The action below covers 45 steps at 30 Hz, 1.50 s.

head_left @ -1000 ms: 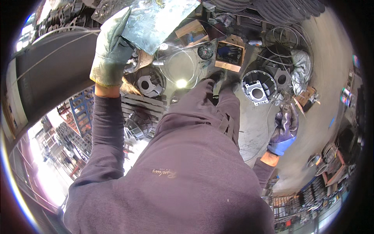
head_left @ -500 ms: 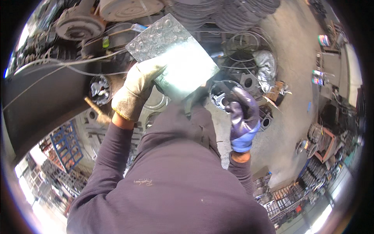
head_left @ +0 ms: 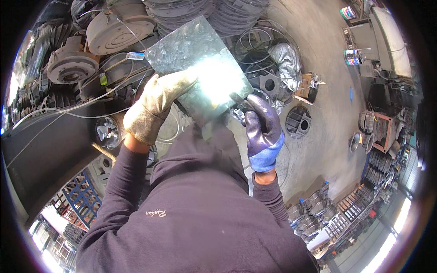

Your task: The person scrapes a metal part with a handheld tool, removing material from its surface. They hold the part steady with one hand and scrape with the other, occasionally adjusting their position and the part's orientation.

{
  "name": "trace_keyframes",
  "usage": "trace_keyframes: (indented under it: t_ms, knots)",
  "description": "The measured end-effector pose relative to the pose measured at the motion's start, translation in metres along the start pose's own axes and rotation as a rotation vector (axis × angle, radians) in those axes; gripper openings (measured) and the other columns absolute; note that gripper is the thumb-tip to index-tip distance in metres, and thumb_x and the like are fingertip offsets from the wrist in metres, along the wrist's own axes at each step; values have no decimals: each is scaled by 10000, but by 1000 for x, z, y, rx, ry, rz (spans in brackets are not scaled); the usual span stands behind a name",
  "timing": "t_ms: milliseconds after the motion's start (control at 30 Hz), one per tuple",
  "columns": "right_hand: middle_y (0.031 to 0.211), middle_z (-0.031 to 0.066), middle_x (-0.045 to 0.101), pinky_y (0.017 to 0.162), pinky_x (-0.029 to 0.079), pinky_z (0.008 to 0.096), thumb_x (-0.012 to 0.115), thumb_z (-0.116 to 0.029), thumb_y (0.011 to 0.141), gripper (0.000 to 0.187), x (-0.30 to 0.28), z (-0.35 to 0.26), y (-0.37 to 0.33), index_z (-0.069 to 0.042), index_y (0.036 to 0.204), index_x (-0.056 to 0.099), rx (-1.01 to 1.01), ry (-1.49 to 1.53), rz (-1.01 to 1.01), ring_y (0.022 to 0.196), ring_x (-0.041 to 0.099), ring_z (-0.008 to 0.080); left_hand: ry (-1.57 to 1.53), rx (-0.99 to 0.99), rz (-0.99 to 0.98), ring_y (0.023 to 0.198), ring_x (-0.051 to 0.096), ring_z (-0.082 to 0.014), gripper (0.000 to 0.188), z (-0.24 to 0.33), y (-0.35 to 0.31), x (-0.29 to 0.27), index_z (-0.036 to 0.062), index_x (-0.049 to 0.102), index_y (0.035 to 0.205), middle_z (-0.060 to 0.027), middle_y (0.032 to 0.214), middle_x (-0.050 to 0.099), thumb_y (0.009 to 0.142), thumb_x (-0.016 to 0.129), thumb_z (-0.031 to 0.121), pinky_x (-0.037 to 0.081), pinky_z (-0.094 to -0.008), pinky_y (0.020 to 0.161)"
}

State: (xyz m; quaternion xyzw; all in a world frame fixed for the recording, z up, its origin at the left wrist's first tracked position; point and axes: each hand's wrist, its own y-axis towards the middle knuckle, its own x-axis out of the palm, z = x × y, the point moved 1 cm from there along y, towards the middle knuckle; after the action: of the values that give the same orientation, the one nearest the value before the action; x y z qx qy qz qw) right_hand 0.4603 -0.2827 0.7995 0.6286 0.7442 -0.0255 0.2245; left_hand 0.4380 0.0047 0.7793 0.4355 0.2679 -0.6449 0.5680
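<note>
A shiny galvanized metal sheet is held up in front of me, tilted, with bright glare on its lower right part. My left hand, in a tan leather glove, grips the sheet's lower left edge. My right hand, in a dark purple glove with a blue cuff, holds dark metal snips whose blades meet the sheet's lower right edge. My purple sweatshirt fills the lower half of the view.
Round metal housings and stacked ribbed discs lie beyond the sheet. Wire hoops and a square flange rest on the concrete floor. Paint cans stand at right. Blue racking is at lower left.
The view has swung. My left hand brought the sheet down in front of me, and my right hand rose with the snips to the sheet's lower right edge.
</note>
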Motion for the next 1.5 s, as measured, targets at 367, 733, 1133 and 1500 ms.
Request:
trace_keyframes:
  t_ms: [367,733,1133,1500]
  knots:
    - [1275,89,761,894,600,296,701,-35,1037,303,-20,18,-10,-32,1339,730,10,22,-31,1091,721,157,381,116,-36,1492,514,-133,642,10,-3,11,275,401,1674,29,1683,477,1053,510,158,452,-387,1223]
    - [1198,78,786,936,587,400,733,37,872,447,-38,16,-15,-91,1301,750,-120,-122,-73,1046,752,272,-232,40,112,1198,742,-335,542,21,21,16,117,738,1345,-144,1289,769,855,628,-86,598,-423,1010]
    - [1175,105,795,945,597,368,751,-12,989,318,-32,10,-8,-63,1303,750,-195,-242,-81,1085,764,250,-414,31,119,1193,749,-357,506,19,26,18,91,726,1354,-176,1293,764,880,649,-68,603,-428,1029]
    - [1179,109,799,931,600,366,737,13,975,311,-27,2,-1,-57,1276,767,-151,-283,-104,1041,769,248,-298,93,99,1205,747,-345,445,10,23,19,105,716,1375,-165,1326,757,953,620,4,594,-425,1043]
